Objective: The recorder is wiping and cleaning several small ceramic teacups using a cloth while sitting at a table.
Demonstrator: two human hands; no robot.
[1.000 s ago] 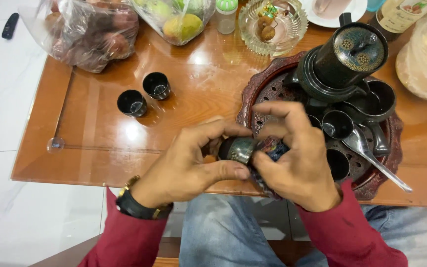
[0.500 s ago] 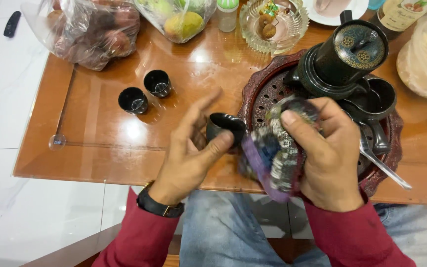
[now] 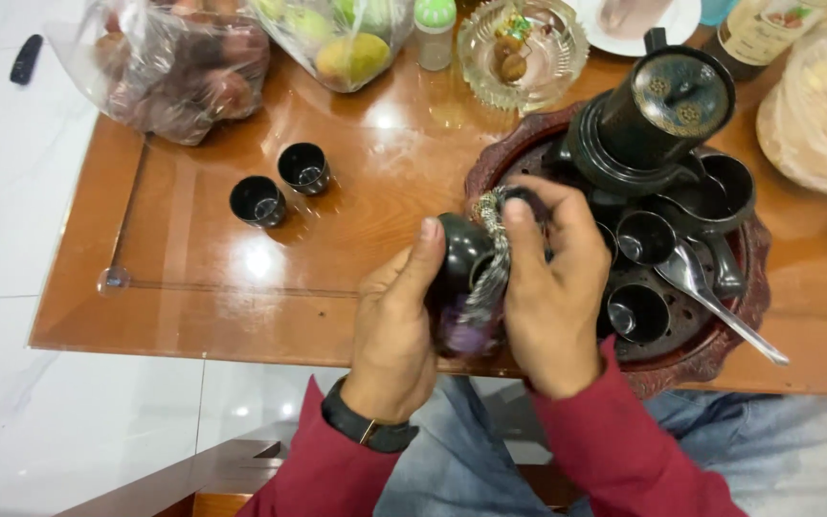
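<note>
Since half a second ago, both hands have drawn together again: the cloth (image 3: 483, 287), which hung open from the right hand, is now pressed against the small black cup (image 3: 458, 251), and the cup has turned so its dark side faces up. Left hand (image 3: 396, 321) grips the cup from the left, thumb laid over its top and the other fingers curled beneath it. Right hand (image 3: 549, 287) comes in from the other side, its fingers pinching the patterned cloth onto the cup's wall, with a fold of cloth trailing down between the two palms. Cup and cloth sit above the near edge of the wooden surface (image 3: 203, 287), just left of the carved round tray (image 3: 720, 345).

On that tray stand a black lidded pot (image 3: 662, 105), more small cups (image 3: 645, 236) and a metal spoon (image 3: 710, 297). Two further black cups (image 3: 279, 184) stand well apart to the left, near bags of fruit (image 3: 179, 67).
</note>
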